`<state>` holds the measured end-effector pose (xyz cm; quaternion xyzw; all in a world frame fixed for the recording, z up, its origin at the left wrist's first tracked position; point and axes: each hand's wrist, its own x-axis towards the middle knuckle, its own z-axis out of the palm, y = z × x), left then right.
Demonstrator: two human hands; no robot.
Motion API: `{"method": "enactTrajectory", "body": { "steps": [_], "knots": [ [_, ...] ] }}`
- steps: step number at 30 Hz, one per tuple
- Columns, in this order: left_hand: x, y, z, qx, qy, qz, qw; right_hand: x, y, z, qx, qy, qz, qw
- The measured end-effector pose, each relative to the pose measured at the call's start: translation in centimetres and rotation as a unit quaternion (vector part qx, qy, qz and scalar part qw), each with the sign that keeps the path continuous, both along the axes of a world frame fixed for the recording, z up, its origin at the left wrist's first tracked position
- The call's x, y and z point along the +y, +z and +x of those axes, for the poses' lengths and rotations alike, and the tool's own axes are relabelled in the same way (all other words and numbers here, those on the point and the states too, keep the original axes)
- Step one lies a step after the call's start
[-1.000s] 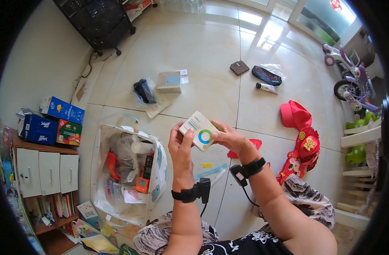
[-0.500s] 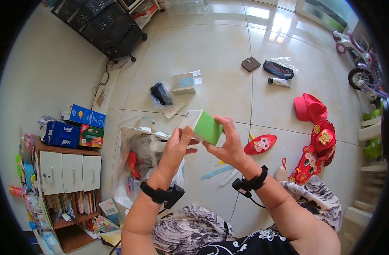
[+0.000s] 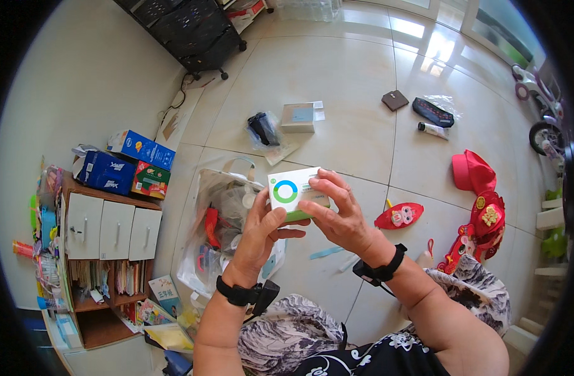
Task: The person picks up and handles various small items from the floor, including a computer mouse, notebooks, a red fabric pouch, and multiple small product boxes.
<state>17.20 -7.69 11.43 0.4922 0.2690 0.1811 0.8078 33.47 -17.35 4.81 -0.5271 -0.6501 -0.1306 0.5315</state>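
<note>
Between my two hands is a small white and green carton (image 3: 299,182) with a blue-green ring printed on its upward face. My left hand (image 3: 262,224) grips its left end, thumb at the near edge and fingers beneath. My right hand (image 3: 338,210) wraps the right end, its thumb lying on the printed face. Each wrist wears a black strap with a small device. Just left of and below the carton stands an open white bag (image 3: 196,250) holding a red item and clear plastic among other things.
Beyond the carton lie a box (image 3: 297,127) and a black item in clear plastic (image 3: 262,129). To the right are a brown wallet (image 3: 395,100), a dark pouch (image 3: 432,113), a tube (image 3: 433,130), a red cap (image 3: 472,172) and red ornaments (image 3: 487,216). A cabinet (image 3: 114,227) stands left.
The carton has been turned, so its white printed face shows where the green side was. My right thumb now lies across it. The whole view has shifted slightly.
</note>
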Motion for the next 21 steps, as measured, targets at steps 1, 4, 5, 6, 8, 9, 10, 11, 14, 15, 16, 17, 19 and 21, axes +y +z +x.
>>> {"method": "enactTrajectory", "body": {
  "steps": [1, 4, 5, 6, 8, 9, 10, 11, 14, 15, 16, 17, 19, 21],
  "knots": [
    [0.2, 0.1, -0.3, 0.003, 0.012, -0.003, 1.0, 0.1, 0.5, -0.4, 0.049, 0.029, -0.023, 0.998],
    [0.6, 0.2, -1.5, -0.007, 0.042, 0.022, 0.999, 0.4, 0.6, -0.8, 0.132, 0.078, -0.038, 0.988],
    [0.7, 0.5, -1.8, -0.006, 0.043, 0.031, 0.999, 0.2, 0.5, -0.8, 0.198, 0.11, -0.078, 0.971],
    [0.7, 0.9, -2.0, -0.004, 0.045, 0.031, 0.998, 0.2, 0.5, -0.8, 0.264, 0.141, -0.118, 0.947],
    [0.3, 1.6, -1.9, 0.008, 0.034, 0.061, 0.998, 0.3, 0.1, -1.0, 0.382, 0.226, -0.134, 0.886],
    [0.1, 1.9, -1.8, 0.008, 0.03, 0.059, 0.998, 0.2, 0.3, -1.1, 0.465, 0.276, -0.146, 0.828],
    [0.0, 2.1, -1.9, 0.014, 0.04, 0.076, 0.996, 0.4, 0.5, -1.5, 0.544, 0.327, -0.154, 0.758],
    [0.0, 2.3, -1.9, 0.019, 0.049, 0.093, 0.994, 0.5, 1.2, -1.9, 0.571, 0.336, -0.146, 0.735],
    [-0.1, 2.7, -2.5, 0.041, 0.039, 0.115, 0.992, 0.6, 1.1, -2.1, 0.565, 0.356, -0.177, 0.723],
    [-0.1, 2.7, -2.6, 0.04, 0.036, 0.116, 0.992, 0.6, 1.1, -2.2, 0.565, 0.353, -0.174, 0.725],
    [-0.1, 2.4, -2.8, 0.04, 0.039, 0.117, 0.992, 0.6, 1.0, -2.4, 0.568, 0.35, -0.169, 0.725],
    [0.0, 2.3, -2.9, 0.039, 0.042, 0.118, 0.991, 0.6, 0.8, -2.7, 0.57, 0.347, -0.165, 0.726],
    [0.0, 2.3, -3.0, 0.039, 0.043, 0.116, 0.992, 0.6, 0.9, -2.9, 0.578, 0.341, -0.161, 0.724],
    [0.0, 2.2, -2.9, 0.037, 0.043, 0.111, 0.992, 0.5, 0.8, -3.0, 0.586, 0.334, -0.159, 0.721]
  ]
}}
